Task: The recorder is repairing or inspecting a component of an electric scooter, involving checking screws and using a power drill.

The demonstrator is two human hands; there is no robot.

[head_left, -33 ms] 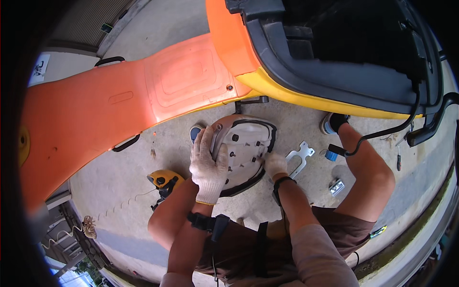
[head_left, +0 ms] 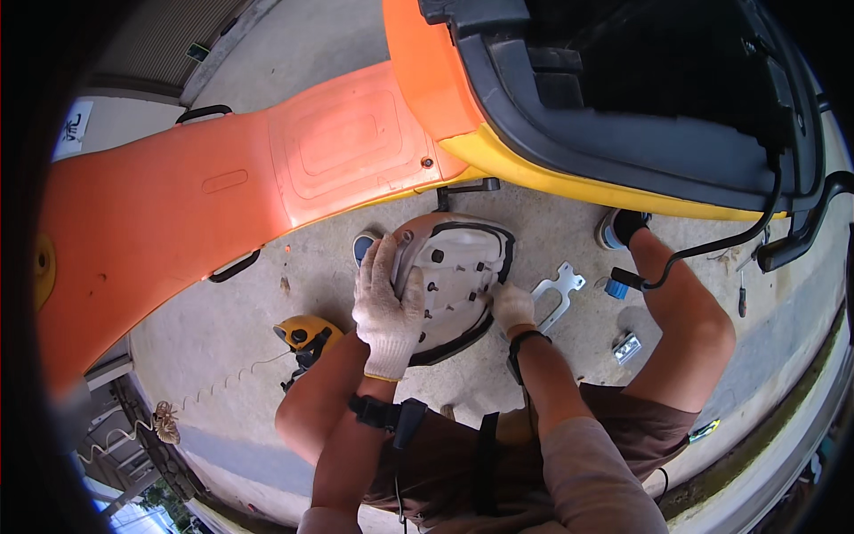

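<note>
A rounded panel [head_left: 458, 258] stands tilted between my legs, its pale inner side facing me. Black trim runs along part of its rim, and several dark fasteners stud the inside. My left hand [head_left: 384, 311], in a pale knit glove, grips the panel's left edge, its fingers long against the outside and the thumb at the inner side. On the panel's right side, my gloved right hand [head_left: 513, 307] has its fingers drawn together beside a fastener near the black trim. What those fingertips hold is hidden.
A large orange and yellow body [head_left: 329, 151] with a dark-framed window rises ahead. On the concrete right of the panel lie a silver metal bracket [head_left: 559, 294], a blue cylinder [head_left: 616, 289], a small metal block [head_left: 626, 348] and a screwdriver [head_left: 742, 301]. A yellow-black object [head_left: 307, 334] sits left.
</note>
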